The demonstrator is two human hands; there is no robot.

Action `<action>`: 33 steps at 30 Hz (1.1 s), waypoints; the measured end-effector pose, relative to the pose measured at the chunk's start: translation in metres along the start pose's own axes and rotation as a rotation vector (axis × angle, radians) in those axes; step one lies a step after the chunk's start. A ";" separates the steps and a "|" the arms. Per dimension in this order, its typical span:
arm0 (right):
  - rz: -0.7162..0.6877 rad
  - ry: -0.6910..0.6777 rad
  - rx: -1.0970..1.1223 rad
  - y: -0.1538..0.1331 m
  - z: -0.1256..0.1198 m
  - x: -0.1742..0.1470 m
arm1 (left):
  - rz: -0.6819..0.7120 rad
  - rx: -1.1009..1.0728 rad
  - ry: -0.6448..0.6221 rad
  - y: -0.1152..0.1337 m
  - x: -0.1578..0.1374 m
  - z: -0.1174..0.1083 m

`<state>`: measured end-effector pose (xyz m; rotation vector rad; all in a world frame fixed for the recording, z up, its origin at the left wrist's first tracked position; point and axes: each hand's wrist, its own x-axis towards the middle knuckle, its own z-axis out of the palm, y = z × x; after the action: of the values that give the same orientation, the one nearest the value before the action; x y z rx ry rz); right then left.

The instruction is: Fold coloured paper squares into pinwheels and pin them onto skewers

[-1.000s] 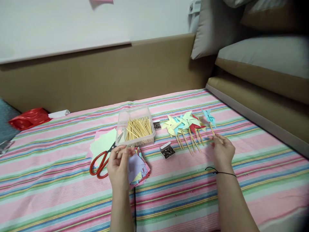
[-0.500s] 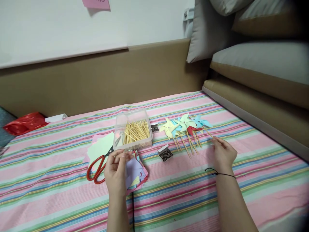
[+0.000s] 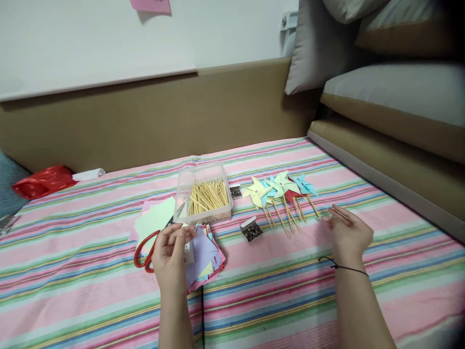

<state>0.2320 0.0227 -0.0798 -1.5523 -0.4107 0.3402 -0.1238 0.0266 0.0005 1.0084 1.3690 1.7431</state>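
My right hand (image 3: 350,235) hovers at the right with its fingers stretched out and nothing in them. Just left of it lies a blue pinwheel (image 3: 304,185) on a wooden stick, apart from the fingertips. It overlaps a row of paper pinwheels, among them a yellow one (image 3: 256,191) and a pale green one (image 3: 283,184). My left hand (image 3: 170,249) is closed, fingertips pinched; what they hold is hidden. A small white object (image 3: 189,253) shows beside its fingers, over a stack of coloured paper squares (image 3: 207,257). Behind that hand lie red-handled scissors (image 3: 142,249).
A clear plastic box (image 3: 184,182) holds many wooden sticks (image 3: 209,196). Near it are a small box of dark fasteners (image 3: 252,231) and another (image 3: 236,192). Pale green paper (image 3: 154,220) lies under the scissors. A red bag (image 3: 45,182) is far left; cushions (image 3: 395,92) stand at right.
My right hand has let go of the blue pinwheel's stick and drawn back to the right, fingers opening. The pinwheel now rests on the cloth. My left hand stays closed near the paper stack.
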 end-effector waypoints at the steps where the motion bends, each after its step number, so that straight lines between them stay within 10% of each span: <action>1: -0.011 0.021 0.009 -0.007 -0.001 -0.003 | 0.006 -0.003 0.020 0.001 0.001 -0.001; 12: -0.105 -0.115 -0.183 -0.036 -0.012 -0.041 | -0.115 0.143 0.180 0.019 0.000 -0.039; 18: -0.178 -0.329 -0.118 -0.049 0.010 -0.078 | -0.123 0.516 -0.051 0.013 -0.003 -0.044; 27: -0.433 -1.007 -0.132 -0.065 0.049 -0.162 | -0.083 0.736 -0.323 -0.001 -0.005 -0.044; 33: -0.404 -1.111 -0.216 -0.061 0.064 -0.185 | -0.125 0.717 -0.398 -0.003 -0.005 -0.049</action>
<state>0.0358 -0.0056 -0.0278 -1.3151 -1.6359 0.8473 -0.1647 0.0012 -0.0104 1.5053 1.7660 0.8780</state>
